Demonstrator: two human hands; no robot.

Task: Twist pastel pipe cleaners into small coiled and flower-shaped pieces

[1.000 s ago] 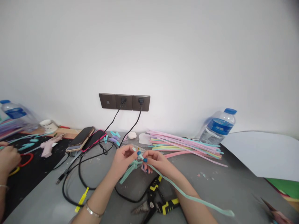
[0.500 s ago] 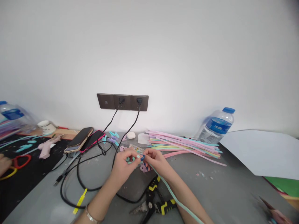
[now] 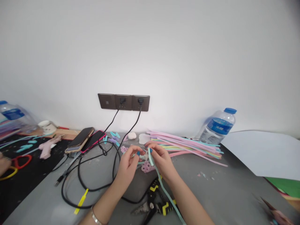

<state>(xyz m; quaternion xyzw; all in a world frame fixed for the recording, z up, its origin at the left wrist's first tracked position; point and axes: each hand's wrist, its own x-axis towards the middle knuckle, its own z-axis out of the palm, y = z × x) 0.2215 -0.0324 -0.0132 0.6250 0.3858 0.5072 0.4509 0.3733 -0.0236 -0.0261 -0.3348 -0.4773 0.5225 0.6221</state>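
Observation:
My right hand [image 3: 161,161] pinches a mint-green pipe cleaner [image 3: 167,194] near its folded end, which stands up by the thumb. From there the strand trails down along my right forearm. Just to the left, my left hand [image 3: 129,162] hovers with its thumb and curled fingers slightly apart, and I see nothing held in it. Below and between the hands lies a pink-purple looped flower shape [image 3: 147,167], partly covered. Black-and-yellow pliers [image 3: 152,204] rest open on the table beneath my wrists.
Behind my right hand lies a pile of pastel pipe cleaners [image 3: 187,145]. A water bottle [image 3: 219,126] leans at the wall beside white paper [image 3: 264,153]. Black cables [image 3: 78,175] loop at left near two phones [image 3: 81,140]. Another person's hand [image 3: 4,164] is by red-and-yellow scissors [image 3: 22,161].
My hands have moved apart from their shared pinch. The pipe cleaner's folded end now shows upright in my right hand, and my left hand has come away from it.

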